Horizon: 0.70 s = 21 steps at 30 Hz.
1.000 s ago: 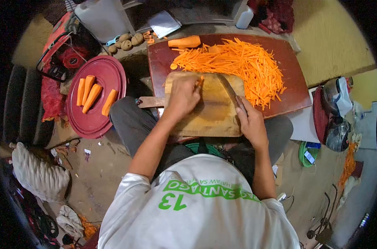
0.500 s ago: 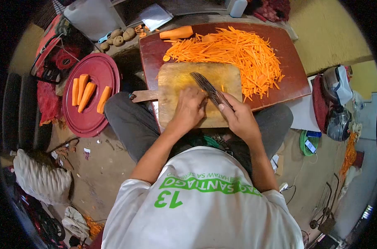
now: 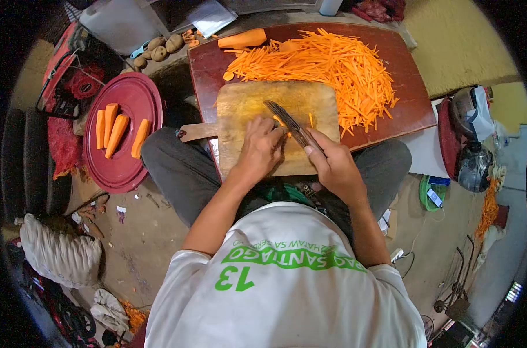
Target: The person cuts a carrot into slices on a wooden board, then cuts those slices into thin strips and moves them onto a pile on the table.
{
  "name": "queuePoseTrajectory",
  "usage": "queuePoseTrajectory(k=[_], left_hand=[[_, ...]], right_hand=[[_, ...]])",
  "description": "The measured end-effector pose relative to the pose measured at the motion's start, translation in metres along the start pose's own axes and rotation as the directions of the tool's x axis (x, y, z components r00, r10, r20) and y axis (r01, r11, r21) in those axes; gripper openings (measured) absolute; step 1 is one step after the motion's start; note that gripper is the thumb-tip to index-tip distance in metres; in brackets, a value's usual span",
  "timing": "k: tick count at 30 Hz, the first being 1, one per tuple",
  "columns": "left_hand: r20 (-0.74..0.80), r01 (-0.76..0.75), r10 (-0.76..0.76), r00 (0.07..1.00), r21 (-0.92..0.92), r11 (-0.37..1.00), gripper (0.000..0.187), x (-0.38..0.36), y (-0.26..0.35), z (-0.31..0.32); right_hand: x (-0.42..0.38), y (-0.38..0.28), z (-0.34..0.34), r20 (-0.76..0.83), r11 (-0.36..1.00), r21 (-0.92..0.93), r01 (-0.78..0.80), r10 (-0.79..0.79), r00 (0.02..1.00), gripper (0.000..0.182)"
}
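Observation:
In the head view, a wooden chopping board (image 3: 234, 101) lies in front of me, its handle pointing left. My right hand (image 3: 336, 165) is closed round the handle of a knife (image 3: 292, 123), whose dark blade slants up and left across the board. Just left of the blade, the curled fingers of my left hand (image 3: 257, 145) press down on a carrot piece (image 3: 277, 120), mostly hidden by fingers and blade. A thin carrot strip (image 3: 311, 120) lies right of the knife. Beyond the board spreads a heap of carrot strips (image 3: 356, 81).
The dark red table (image 3: 411, 107) also carries a large peeled carrot (image 3: 242, 39) at its far left. Several peeled carrots (image 3: 117, 135) lie on a red round lid (image 3: 96, 174) to my left. Brown round roots (image 3: 159, 53) sit behind it. A green basket (image 3: 424, 200) stands at right.
The view has shifted slightly. My left hand has moved a little and its fingers have straightened somewhat. More orange carrot shows beside the blade; the knife stays in my right hand.

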<state>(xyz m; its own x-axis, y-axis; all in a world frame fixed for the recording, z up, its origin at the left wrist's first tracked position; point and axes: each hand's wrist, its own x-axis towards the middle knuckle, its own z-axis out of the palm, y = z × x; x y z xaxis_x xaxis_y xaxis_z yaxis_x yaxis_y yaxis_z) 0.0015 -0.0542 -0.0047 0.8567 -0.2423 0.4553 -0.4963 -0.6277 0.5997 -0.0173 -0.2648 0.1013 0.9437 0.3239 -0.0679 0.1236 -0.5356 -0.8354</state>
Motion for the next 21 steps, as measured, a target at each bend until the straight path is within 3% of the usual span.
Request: queuePoseTrajectory(k=[9,18,21], left_hand=[[-0.020,-0.019,0.019,1.000,-0.010,1.000,0.034,-0.001,-0.002,0.000],[0.023,-0.037,0.036,0.999,0.053,0.998,0.028,0.006,0.006,-0.010],[0.041,-0.040,0.037,0.998,0.049,0.998,0.029,0.007,0.004,-0.011]], right_hand=[[-0.014,0.009,-0.001,-0.031,0.999,0.016,-0.028,0.029,0.999,0.041],[-0.023,0.012,0.002,0.086,0.985,-0.173,0.020,-0.005,0.996,0.048],[-0.022,0.006,-0.003,0.153,0.984,-0.157,-0.079,0.103,0.983,0.048]])
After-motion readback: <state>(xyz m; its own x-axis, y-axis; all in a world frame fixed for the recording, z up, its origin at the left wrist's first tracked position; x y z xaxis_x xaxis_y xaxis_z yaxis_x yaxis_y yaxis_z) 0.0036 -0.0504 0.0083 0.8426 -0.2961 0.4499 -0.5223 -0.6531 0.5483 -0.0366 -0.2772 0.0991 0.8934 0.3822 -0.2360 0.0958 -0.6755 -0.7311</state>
